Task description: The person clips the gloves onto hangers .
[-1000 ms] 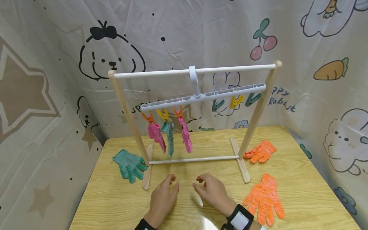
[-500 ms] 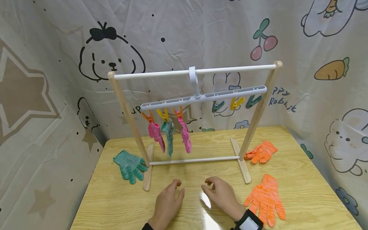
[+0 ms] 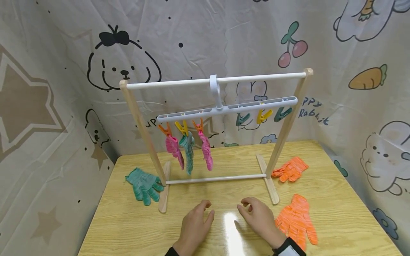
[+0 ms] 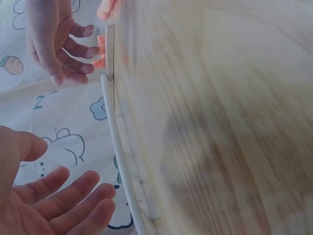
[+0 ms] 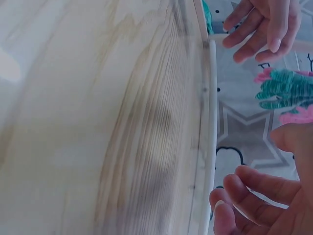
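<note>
Over the front of the table, my left hand (image 3: pixel 196 225) and right hand (image 3: pixel 259 218) hover apart, fingers loosely bent, with nothing in either. In front of them stands a wooden rack (image 3: pixel 141 128) carrying a white hanger (image 3: pixel 221 109). From the hanger's left half, clothespins hold a pink glove (image 3: pixel 174 151), a green glove (image 3: pixel 188 153) and another pink glove (image 3: pixel 206 151). On its right half hang a yellow clothespin (image 3: pixel 264 115) and two green ones that grip nothing. Closest to my right hand lies a flat orange glove (image 3: pixel 298 220); the right wrist view also shows the hanging green glove (image 5: pixel 286 90).
A loose green glove (image 3: pixel 145 185) lies by the rack's left foot (image 3: pixel 164 199). Behind the right foot (image 3: pixel 271 190) is a folded orange glove (image 3: pixel 290 169). The low crossbar (image 3: pixel 216 179) spans between the feet. Printed cloth (image 3: pixel 198 39) walls the table's back and sides.
Both hands have drifted to the right over the table, the right one covering a little of the flat orange glove. The rack, hanger and gloves stay where they were.
</note>
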Tool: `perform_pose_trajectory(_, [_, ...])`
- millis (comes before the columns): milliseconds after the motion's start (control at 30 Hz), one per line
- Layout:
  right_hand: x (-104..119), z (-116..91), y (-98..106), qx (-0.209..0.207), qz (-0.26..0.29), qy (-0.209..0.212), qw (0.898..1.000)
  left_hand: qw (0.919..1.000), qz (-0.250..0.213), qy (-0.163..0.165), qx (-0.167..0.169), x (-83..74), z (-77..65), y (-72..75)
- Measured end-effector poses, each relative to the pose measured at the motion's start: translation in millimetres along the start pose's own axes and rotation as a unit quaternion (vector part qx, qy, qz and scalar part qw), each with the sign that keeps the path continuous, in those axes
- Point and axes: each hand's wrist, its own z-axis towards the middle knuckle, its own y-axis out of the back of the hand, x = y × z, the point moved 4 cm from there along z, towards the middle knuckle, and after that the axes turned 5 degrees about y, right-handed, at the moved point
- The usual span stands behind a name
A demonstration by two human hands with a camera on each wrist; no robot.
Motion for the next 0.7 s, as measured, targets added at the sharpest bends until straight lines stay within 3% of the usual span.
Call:
perform_pose_trajectory(267, [-13, -4, 10, 0.004, 0.006, -0.03, 1.0, 0.9997, 0.0, -0.024, 0.009, -11.9, -1.2, -9.3])
perform_pose_trajectory(500, [-20, -6, 15, -0.004, 0.003, -0.039, 0.999, 0.9987, -0.009, -0.032, 0.038, -17.3, -3.7, -19.3])
perform_pose_trajectory(700, [-26, -8, 18, 0.0, 0.002, -0.052, 0.999, 0.9979, -0.012, -0.052, 0.037, -21.9, -5.5, -21.9])
